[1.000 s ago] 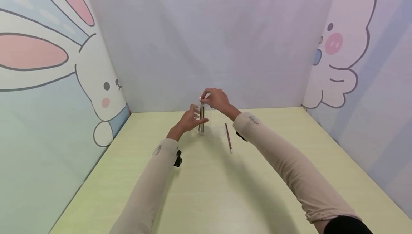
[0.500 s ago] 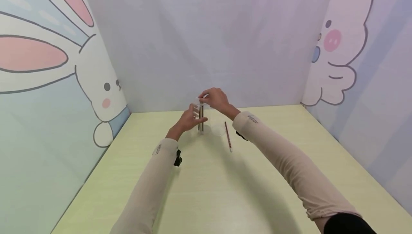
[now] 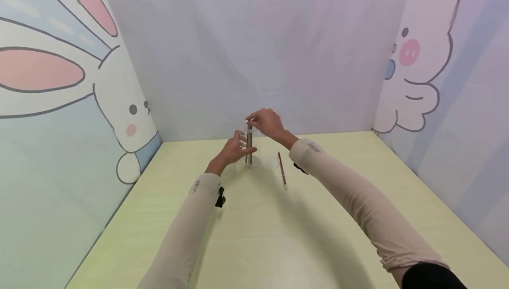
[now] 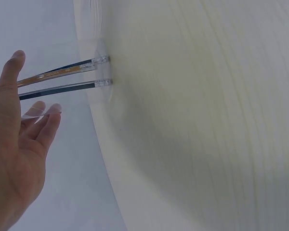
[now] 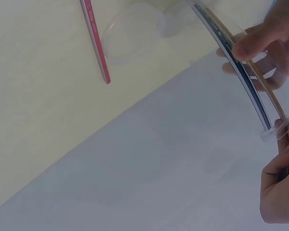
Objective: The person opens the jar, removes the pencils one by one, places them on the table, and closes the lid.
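Note:
Near the back of the table my left hand (image 3: 232, 149) holds a clear, tall container (image 5: 269, 135) upright, thumb on one side and fingers on the other. Inside stand dark pencils (image 4: 62, 90) and an orange pencil (image 4: 53, 74), eraser ends down. The orange one's eraser end sits a little higher than the others. At the container's mouth my right hand (image 3: 268, 123) pinches the orange pencil's upper end; its fingertips are partly hidden. A red pencil (image 3: 282, 172) with a white end lies on the table, right of the container.
A clear round lid (image 3: 271, 161) lies flat between the container and the red pencil. The pale yellow table (image 3: 246, 236) meets a grey curtain-like back wall (image 3: 254, 50). Side walls bear cartoon animals.
Both hands stay almost where they were, at the container and its mouth. The head view shifts very slightly. The red pencil and lid keep their places on the table.

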Tool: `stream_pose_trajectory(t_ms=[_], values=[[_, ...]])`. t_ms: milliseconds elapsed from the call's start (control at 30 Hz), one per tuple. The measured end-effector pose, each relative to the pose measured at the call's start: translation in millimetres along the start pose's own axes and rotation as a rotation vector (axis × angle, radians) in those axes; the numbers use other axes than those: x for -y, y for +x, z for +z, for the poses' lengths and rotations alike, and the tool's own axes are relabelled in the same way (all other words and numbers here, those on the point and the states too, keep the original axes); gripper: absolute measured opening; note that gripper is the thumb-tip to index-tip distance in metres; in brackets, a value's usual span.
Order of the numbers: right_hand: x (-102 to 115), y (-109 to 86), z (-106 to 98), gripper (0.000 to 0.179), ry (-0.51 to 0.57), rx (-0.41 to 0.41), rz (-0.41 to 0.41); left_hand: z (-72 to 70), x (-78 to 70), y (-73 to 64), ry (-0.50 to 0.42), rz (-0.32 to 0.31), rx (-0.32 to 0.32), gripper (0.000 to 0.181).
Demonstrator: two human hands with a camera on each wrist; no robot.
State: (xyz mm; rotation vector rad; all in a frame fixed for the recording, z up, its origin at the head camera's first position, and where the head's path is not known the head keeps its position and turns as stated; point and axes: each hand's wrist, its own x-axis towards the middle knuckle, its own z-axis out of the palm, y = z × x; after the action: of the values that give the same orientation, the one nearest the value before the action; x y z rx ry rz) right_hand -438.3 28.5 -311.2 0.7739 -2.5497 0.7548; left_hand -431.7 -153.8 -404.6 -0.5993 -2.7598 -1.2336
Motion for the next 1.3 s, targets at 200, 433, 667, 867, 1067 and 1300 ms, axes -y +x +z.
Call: stream_pose_trajectory(t_ms=[200,433,667,867,1067,1300], values=[[-2,4.9,-17,0.021,-0.007,-0.082,-0.012,1.2,-0.7,4.0,0.008,0.012,-0.009,0.08],[0,12.9,-39,0.022,-0.005,-0.139,-0.041,1.2,0.6,5.3,0.005,0.002,-0.008,0.082],[0,20.8,-60,0.024,-0.028,-0.196,-0.051,1.3,2.1,5.7,-0.004,0.003,0.002,0.085],[3,27.5,-75,0.025,-0.012,-0.228,-0.065,1.7,2.4,5.6,-0.009,-0.003,0.008,0.087],[7,32.2,-91,0.026,-0.012,-0.253,-0.067,1.3,0.3,4.6,-0.016,-0.011,0.013,0.086],[12,35.8,-104,0.027,0.003,-0.312,-0.058,0.4,-2.5,4.3,-0.003,-0.012,0.014,0.087]])
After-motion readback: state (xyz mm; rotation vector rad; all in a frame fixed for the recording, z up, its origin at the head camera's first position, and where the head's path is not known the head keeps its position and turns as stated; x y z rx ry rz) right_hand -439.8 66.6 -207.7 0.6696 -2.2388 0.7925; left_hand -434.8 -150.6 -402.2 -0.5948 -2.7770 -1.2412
